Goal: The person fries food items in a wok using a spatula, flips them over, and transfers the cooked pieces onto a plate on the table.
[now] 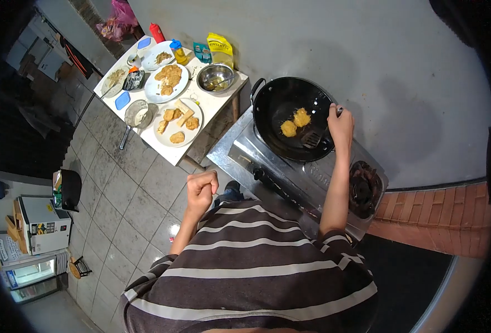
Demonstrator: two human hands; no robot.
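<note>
Nearest, a brown striped shirt (245, 261) fills the foreground, and here's the left hand (202, 187), curled into a fist over the floor side. Over to the right hand (341, 125): it's wrapped around the handle of a dark slotted spatula (311, 140), whose head rests low inside a round black wok (276, 100). Two golden, rounded patties (301, 117) sit in there, just beside the spatula! Under the wok, a shiny silver metal stove (319, 176), its other burner bare and dark. Beyond stands a white rectangular counter (223, 102), crowded with plates of golden food, a steel bowl (203, 76) and a yellow pouch (220, 50). Grey tiles (129, 194) spread out to a small round stool (80, 267) by the far side.
</note>
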